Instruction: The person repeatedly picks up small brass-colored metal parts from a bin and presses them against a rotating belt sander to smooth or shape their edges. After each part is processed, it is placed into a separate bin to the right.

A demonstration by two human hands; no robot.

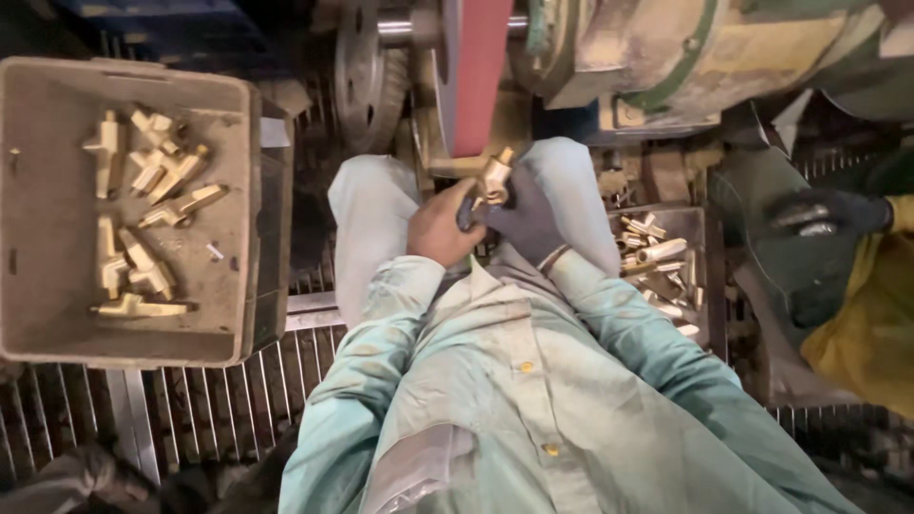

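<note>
Both hands meet at the middle of the scene, just near of the red abrasive belt (473, 76) of a grinding machine. The bare left hand (440, 228) and the dark-gloved right hand (526, 221) are each clamped on a small brass fitting (494, 178), which lies between them, its long axis tilted from near-left to far-right, with the far tip pointing up at the belt's lower edge and seeming to touch it. Well to the left, a grey plastic crate (238, 219) holds a scatter of similar brass castings (143, 214). Near right, a dark metal bin (700, 228) holds more brass pieces (652, 255). At far right rests another person's dark-gloved hand (826, 213).
</note>
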